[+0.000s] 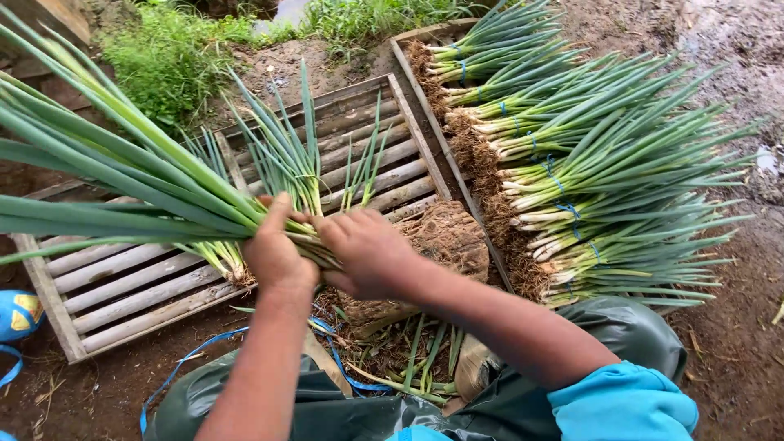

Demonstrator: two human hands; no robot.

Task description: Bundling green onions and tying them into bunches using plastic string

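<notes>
Over a wooden slatted pallet (131,286) on muddy ground, both hands close on one bunch of green onions (147,184). Left hand (276,249) has its grip wrapped around the stalks near their pale lower ends, fingers hidden behind the bunch. Right hand (367,249) is clamped on the same bunch just beside it, knuckles up; whatever lies under its palm cannot be seen. The long leaves fan out to the upper left and run past the frame edge. A few loose onions (310,163) lie on the pallet behind the hands. To the right, a stack of tied bundles (588,180) rests on a second pallet (425,98), roots toward the person, its far side cut off. Blue strapping (339,351) trails across trimmings near a dark green apron (637,327). A blue and yellow object (18,314) at the left edge is only partly visible.
</notes>
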